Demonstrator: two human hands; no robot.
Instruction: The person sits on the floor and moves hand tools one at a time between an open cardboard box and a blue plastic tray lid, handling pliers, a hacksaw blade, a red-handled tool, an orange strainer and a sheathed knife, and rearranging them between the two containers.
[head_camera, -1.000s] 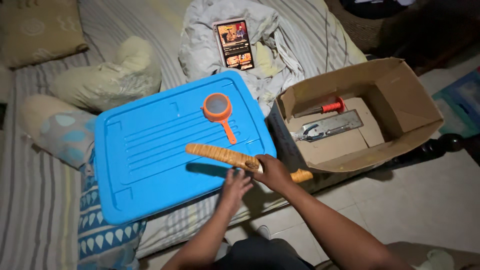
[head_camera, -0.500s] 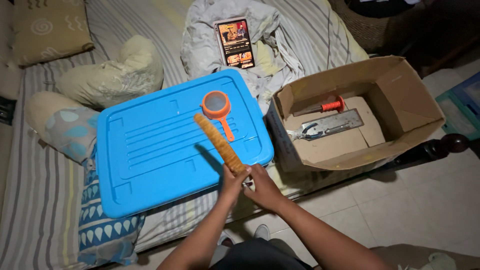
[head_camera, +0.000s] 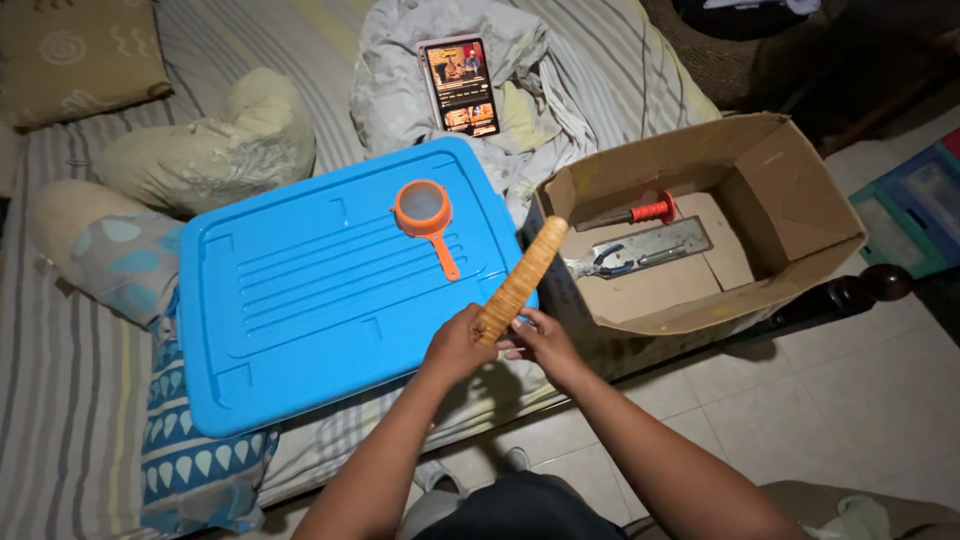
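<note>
Woven rod (head_camera: 521, 280), tan and ribbed, held aloft at centre, tilted with free end toward 1 o'clock, over the seam between blue lid and box. Lower end gripped by both hands: left hand (head_camera: 455, 345) wrapped around it from 8 o'clock, right hand (head_camera: 540, 340) pinching the same end from 4 o'clock, fingers closed.

Blue plastic lid (head_camera: 300, 300) at 9 o'clock of the rod, lying flat on the bed (head_camera: 60, 400). Orange strainer (head_camera: 425, 210) on the lid at 11 o'clock of the rod, bowl up, handle pointing toward 5 o'clock.

Open cardboard box (head_camera: 790, 190) at 3 o'clock, just beside the lid's edge. Inside: metal flat tool (head_camera: 640, 248) lying across the floor of the box, red-handled tool (head_camera: 640, 212) just beyond it at 12 o'clock.

Phone (head_camera: 459, 86) with lit screen at 12 o'clock, resting on crumpled grey cloth (head_camera: 400, 80). Pale pillow (head_camera: 215, 145) at 10 o'clock; patterned cushion (head_camera: 110, 250) at 9 o'clock, partly under the lid. Tiled floor (head_camera: 850, 400) at 4 o'clock.
</note>
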